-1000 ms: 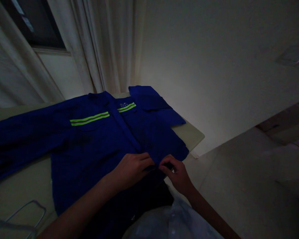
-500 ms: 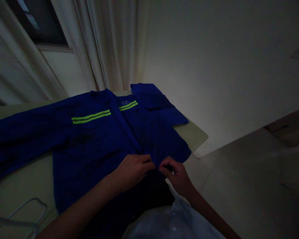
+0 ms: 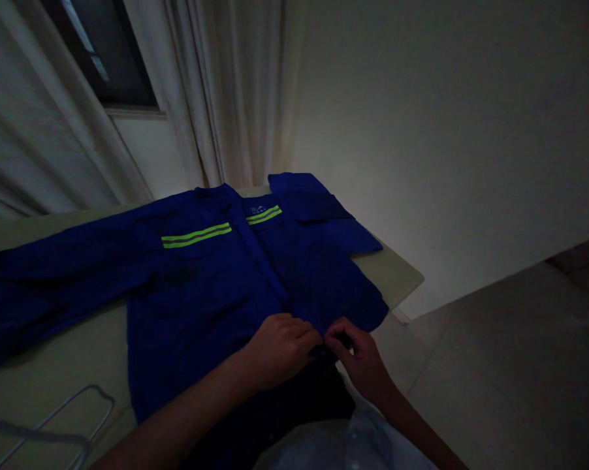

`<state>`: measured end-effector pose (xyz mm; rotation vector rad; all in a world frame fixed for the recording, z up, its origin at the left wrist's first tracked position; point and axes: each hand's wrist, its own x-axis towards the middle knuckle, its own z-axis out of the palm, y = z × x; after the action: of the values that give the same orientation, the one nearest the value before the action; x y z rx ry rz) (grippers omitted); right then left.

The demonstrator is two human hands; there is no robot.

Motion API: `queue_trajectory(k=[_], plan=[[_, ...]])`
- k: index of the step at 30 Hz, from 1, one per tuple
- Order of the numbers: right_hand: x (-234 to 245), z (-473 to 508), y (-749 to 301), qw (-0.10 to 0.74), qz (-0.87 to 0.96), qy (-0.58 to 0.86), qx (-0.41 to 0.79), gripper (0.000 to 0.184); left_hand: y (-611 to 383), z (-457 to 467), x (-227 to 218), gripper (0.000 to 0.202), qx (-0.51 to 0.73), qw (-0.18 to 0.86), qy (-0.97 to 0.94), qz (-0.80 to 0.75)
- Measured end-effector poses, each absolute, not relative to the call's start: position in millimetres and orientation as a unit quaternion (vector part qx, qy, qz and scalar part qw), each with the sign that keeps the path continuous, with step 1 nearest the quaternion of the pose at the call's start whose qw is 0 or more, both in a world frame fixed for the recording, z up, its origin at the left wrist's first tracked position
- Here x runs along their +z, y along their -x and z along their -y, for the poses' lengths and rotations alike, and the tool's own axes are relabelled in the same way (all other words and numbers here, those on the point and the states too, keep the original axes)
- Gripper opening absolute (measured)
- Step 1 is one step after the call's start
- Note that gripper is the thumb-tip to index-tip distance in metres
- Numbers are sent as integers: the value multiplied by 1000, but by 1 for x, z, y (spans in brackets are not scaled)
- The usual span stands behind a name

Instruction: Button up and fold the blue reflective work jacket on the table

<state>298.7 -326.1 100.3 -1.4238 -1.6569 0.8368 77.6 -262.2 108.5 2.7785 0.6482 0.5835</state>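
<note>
A dark blue work jacket (image 3: 201, 287) with yellow-green reflective stripes across the chest lies spread on the table, front side up. One sleeve stretches out to the left; the other is folded over at the far right. Near its bottom hem, at the front opening, my left hand (image 3: 287, 346) has its fingers curled closed on the cloth. Close beside it, my right hand (image 3: 356, 352) pinches the jacket's edge between thumb and fingers. The two hands' fingertips nearly meet. Dim light and the fingers hide the exact bit gripped.
A wire clothes hanger (image 3: 96, 418) lies at the lower left of the pale table (image 3: 397, 271). Behind the table hang light curtains (image 3: 236, 91) beside a dark window (image 3: 113, 59). A pale wall (image 3: 422, 143) rises at the right, with tiled floor (image 3: 451, 365) below it.
The view has shifted, so everything sits slightly farther right and lower. My hands have drawn a little closer together at the hem, still holding the jacket.
</note>
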Motion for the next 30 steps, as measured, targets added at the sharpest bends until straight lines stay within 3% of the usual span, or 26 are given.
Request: queue_trajectory(k=[7,18,26,30], plan=[[103,328,-313,376,706,501,329,13,-80,267,117,10,219,164,-928,-251],[113,324,-312,371,726,464,346,23,-93,279,98,6,269,209,-904,-258],[125,320,-316,315,696,507,400,21,-78,263,117,11,261,396,-849,-233],[129,316,-312,309,684,529,396,23,-71,253,125,13,226,425,-834,-270]])
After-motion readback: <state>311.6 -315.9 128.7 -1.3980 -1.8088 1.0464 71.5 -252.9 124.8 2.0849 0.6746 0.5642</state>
